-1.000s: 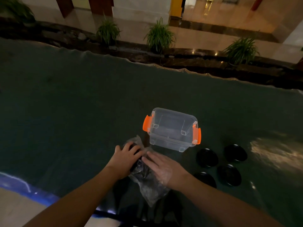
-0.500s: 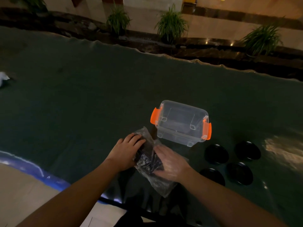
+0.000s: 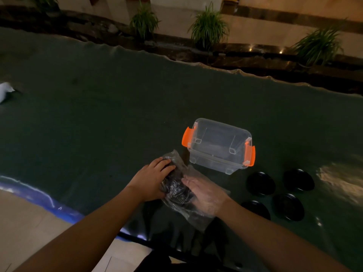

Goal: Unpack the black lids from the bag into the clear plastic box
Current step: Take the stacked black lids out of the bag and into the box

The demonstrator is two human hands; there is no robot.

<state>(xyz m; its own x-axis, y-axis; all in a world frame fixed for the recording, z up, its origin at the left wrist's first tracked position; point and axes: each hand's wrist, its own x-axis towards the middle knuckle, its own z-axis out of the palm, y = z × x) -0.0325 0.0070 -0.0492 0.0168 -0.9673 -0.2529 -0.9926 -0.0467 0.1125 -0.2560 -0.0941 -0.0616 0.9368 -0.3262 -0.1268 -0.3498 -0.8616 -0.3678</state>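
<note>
A crumpled clear plastic bag lies on the dark green table near its front edge, with a stack of black lids inside. My left hand presses on the bag's left side over the lids. My right hand is inside the bag, seen through the plastic, fingers reaching to the lids. The clear plastic box with orange latches stands just beyond the bag, lidless and upright. Several black lids lie flat on the table to the right of my hands.
The green cloth covers a wide table with a blue front edge. A white object lies at the far left. Potted plants and a dark ledge stand beyond the table's back edge.
My right hand has slid from on top of the bag to inside it. The left hand has kept its place on the lids. The camera has tipped downward.
</note>
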